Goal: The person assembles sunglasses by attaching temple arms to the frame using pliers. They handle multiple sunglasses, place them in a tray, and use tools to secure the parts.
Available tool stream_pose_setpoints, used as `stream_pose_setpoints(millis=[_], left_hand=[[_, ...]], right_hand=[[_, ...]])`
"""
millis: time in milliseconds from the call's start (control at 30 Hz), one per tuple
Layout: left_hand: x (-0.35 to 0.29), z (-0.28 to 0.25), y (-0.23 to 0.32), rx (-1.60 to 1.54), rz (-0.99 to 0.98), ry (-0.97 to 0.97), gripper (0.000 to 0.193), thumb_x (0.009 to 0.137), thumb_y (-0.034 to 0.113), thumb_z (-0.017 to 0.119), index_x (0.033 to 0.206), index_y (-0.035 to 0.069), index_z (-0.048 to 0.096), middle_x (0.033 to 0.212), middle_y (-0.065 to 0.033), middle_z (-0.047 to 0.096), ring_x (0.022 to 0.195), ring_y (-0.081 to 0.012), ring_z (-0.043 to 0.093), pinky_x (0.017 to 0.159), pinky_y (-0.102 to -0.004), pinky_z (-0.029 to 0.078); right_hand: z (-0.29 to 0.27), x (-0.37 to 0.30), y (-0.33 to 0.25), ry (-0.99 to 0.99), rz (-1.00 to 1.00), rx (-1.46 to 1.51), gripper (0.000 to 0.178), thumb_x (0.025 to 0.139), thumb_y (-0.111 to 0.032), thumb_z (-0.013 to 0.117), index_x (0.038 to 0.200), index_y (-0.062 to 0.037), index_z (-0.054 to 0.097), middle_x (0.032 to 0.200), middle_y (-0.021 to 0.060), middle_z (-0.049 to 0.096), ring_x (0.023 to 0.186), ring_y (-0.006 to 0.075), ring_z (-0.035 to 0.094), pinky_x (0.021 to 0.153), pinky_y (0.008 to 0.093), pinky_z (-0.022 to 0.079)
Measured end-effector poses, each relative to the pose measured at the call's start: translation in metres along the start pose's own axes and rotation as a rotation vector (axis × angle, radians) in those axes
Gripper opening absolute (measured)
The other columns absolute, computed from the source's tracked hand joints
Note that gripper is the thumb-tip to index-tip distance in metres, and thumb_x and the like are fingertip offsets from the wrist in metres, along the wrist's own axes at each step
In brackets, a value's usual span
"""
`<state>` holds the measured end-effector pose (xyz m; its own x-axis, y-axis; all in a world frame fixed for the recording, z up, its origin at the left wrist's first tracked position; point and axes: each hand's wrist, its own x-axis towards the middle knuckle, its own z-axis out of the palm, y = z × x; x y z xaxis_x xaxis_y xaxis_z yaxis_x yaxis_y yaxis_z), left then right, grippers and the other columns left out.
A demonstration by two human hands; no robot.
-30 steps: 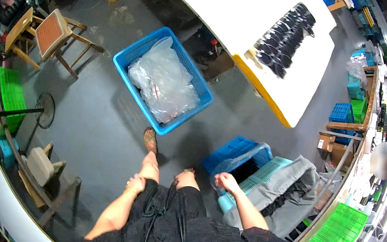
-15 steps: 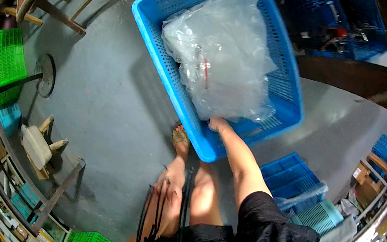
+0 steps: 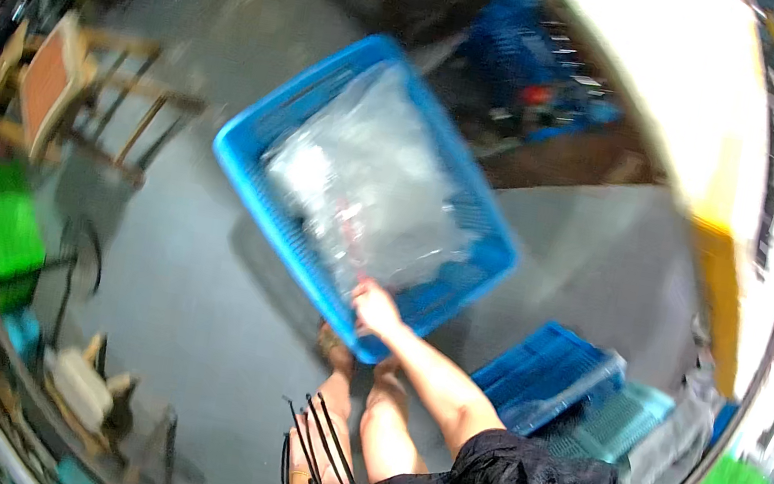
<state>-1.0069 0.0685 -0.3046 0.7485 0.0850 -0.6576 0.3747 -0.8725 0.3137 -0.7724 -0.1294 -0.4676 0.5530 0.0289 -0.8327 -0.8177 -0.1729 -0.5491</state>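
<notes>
A large blue perforated plastic basket (image 3: 262, 212) stands tilted in front of my feet. A bulky clear plastic bag (image 3: 375, 159) fills most of it, with a thin red strip (image 3: 349, 226) showing near the hand. My right hand (image 3: 376, 309) reaches over the basket's near end, its fingers curled in close to the bag. Blur hides what those fingers grip. Low beside my leg, what appears to be my left hand (image 3: 314, 448) has a thin yellow band at the wrist. Black cords (image 3: 330, 441) cross in front of it, and its fingers cannot be made out.
A wooden chair (image 3: 57, 88) stands far left, above a green crate (image 3: 10, 223). A small stool (image 3: 81, 386) is nearer. Blue crates (image 3: 538, 377) and a teal basket (image 3: 612, 420) lie to the right. Beyond the basket is a blue bin of parts (image 3: 537, 63), beside a pale-topped bench (image 3: 660, 52).
The view has shifted, and the basket now sits lower and further left in it. My right hand now lies nearer the basket's left corner, and the bench has come into view.
</notes>
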Motion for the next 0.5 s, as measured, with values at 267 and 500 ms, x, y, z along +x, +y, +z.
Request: stream_pose_setpoints(millis=[267,500], left_hand=[[0.018,-0.026,0.048,0.147,0.100,-0.412,0.053,0.092,0.039,0.046,0.136,0.011,0.045,0.124,-0.0271,0.053,0.113,-0.0454,0.053,0.096,-0.0532,0.043],[0.013,-0.082,-0.003,-0.368,-0.104,-0.282,0.028,0.092,0.023,0.056,0.110,0.003,0.060,0.084,-0.0049,0.064,0.067,-0.0162,0.058,0.061,-0.0310,0.050]], right_hand=[[-0.091,-0.246,-0.072,0.241,-0.283,-0.818,0.028,0.093,-0.023,0.045,0.100,0.0016,0.056,0.083,0.0214,0.069,0.078,0.0352,0.070,0.068,0.0459,0.056],[-0.165,-0.381,-0.047,0.080,-0.216,-0.892,0.023,0.078,-0.011,0.060,0.098,-0.0017,0.054,0.086,0.0186,0.065,0.085,0.0367,0.067,0.072,0.0476,0.053]])
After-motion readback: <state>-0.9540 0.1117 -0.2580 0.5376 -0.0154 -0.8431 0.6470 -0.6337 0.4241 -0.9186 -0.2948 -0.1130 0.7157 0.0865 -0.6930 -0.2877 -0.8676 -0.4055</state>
